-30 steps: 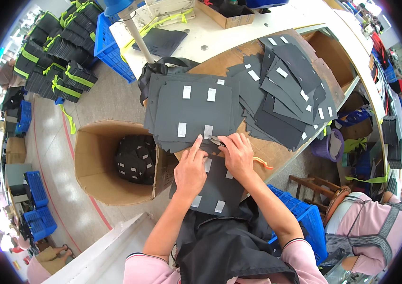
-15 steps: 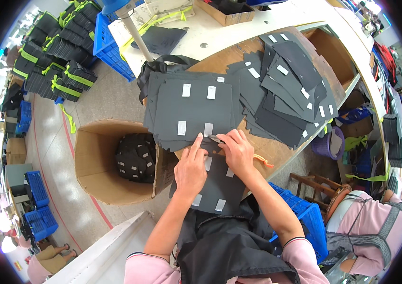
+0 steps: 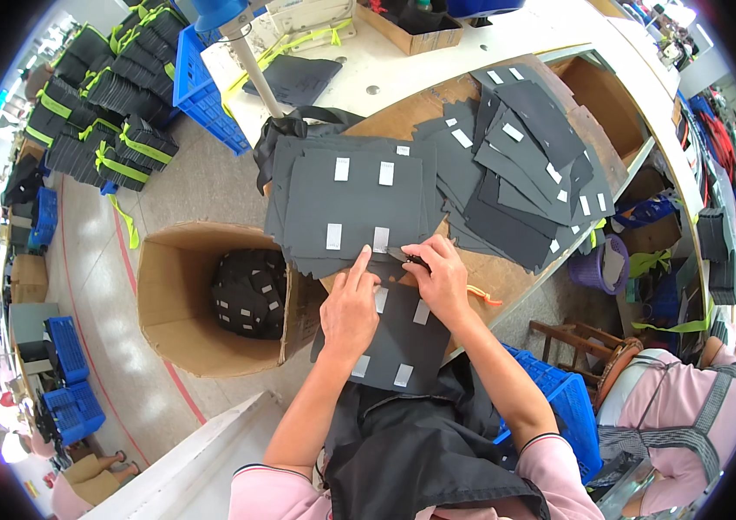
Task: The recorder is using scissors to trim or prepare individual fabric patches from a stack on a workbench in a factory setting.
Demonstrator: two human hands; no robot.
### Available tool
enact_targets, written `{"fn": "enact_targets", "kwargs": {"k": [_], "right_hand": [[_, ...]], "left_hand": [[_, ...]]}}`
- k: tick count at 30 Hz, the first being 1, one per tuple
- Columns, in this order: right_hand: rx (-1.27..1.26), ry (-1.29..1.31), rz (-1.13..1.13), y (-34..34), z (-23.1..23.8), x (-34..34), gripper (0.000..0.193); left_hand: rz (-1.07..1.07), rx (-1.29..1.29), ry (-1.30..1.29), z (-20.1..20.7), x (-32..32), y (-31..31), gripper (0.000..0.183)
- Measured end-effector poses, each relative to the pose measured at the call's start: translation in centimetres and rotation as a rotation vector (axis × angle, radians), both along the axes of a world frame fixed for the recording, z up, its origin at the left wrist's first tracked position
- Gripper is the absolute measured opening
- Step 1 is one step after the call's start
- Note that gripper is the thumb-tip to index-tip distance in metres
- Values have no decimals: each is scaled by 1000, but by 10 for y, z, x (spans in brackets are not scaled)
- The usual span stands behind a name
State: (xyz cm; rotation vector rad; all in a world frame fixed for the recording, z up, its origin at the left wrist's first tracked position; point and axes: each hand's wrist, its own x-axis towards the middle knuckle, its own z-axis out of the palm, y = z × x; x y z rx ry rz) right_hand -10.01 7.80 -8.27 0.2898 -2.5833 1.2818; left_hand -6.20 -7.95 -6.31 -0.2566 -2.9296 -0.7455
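Note:
A stack of dark grey fabric panels (image 3: 358, 195) with small white labels lies on the table before me. Another dark panel (image 3: 396, 342), also labelled, extends from the stack's near edge toward my lap. My left hand (image 3: 351, 312) rests over that panel, its index finger stretched out to the stack's edge just below a label and other fingers bent. To its right, my right hand (image 3: 436, 279) is closed around small dark snips (image 3: 417, 261), their tip pointing left toward the label. Most of the snips is hidden by the fingers. An orange cord (image 3: 484, 295) lies beside that wrist.
Loose labelled panels (image 3: 528, 156) spread over the table's right side. At left a cardboard box (image 3: 203, 351) holds a black labelled bundle (image 3: 248, 293). Blue crates (image 3: 203, 95) and strapped stacks (image 3: 95, 113) stand farther left. A person in pink (image 3: 676, 412) is close at right.
My right hand has shifted slightly right and turned the snips, so more of their dark handle shows and less of the blades. My left hand stays nearly still.

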Motion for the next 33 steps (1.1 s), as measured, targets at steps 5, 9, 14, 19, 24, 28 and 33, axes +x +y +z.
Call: {"fn": "enact_targets", "kwargs": {"k": [5, 9, 14, 19, 24, 28, 33], "right_hand": [[86, 64, 26, -3, 0, -1, 22], [-49, -2, -7, -9, 1, -1, 23], [-106, -48, -14, -28, 14, -8, 21], [157, -17, 80, -31, -5, -18, 13], [263, 12, 38, -30, 0, -18, 9], [-807, -812, 232, 2, 35, -1, 10], [-559, -518, -15, -2, 19, 16, 15]], "left_hand": [[-1, 11, 21, -1, 0, 0, 10], [-1, 27, 38, -1, 0, -1, 10], [10, 47, 42, -4, 2, -4, 6], [12, 37, 47, -7, 1, -2, 4], [8, 41, 79, -7, 1, -1, 4], [16, 77, 58, -6, 3, -6, 4], [8, 86, 59, -6, 3, -6, 5]]}}
